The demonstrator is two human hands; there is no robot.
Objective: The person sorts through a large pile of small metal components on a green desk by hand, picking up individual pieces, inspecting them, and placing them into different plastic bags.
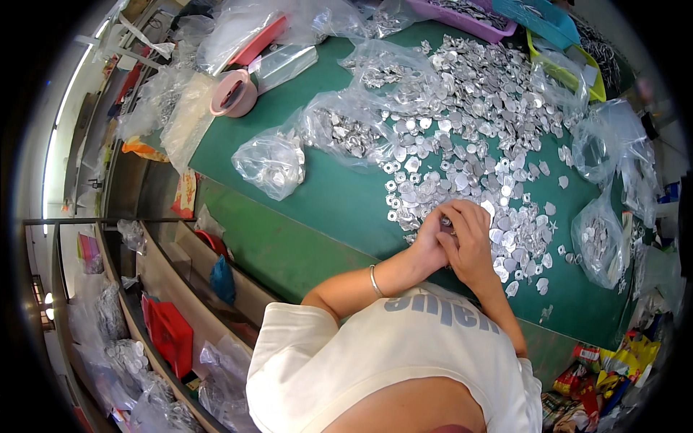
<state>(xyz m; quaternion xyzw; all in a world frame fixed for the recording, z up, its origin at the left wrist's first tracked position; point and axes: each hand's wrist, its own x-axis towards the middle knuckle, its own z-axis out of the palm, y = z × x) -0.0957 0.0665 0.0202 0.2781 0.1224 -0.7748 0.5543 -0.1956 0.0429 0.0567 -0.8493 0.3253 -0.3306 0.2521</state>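
Note:
My left hand (429, 249), with a bangle on its wrist, is closed and pressed against my right hand (473, 242). The right fingers curl over toward the left hand. A small shiny metal piece (446, 222) shows in the gap between them; its shape is mostly hidden by the fingers. Both hands are over the near edge of a wide heap of small flat silver metal pieces (462, 177) on the green table (328, 227). Some pieces are rounded, others are ring-like with holes.
Clear plastic bags of metal pieces (271, 162) lie left of the heap, with another bag (598, 238) at right. A pink tub (234, 94) stands far left; purple (476, 20) and yellow-green (588, 76) baskets are at the back. Wooden compartments (191, 278) line the left.

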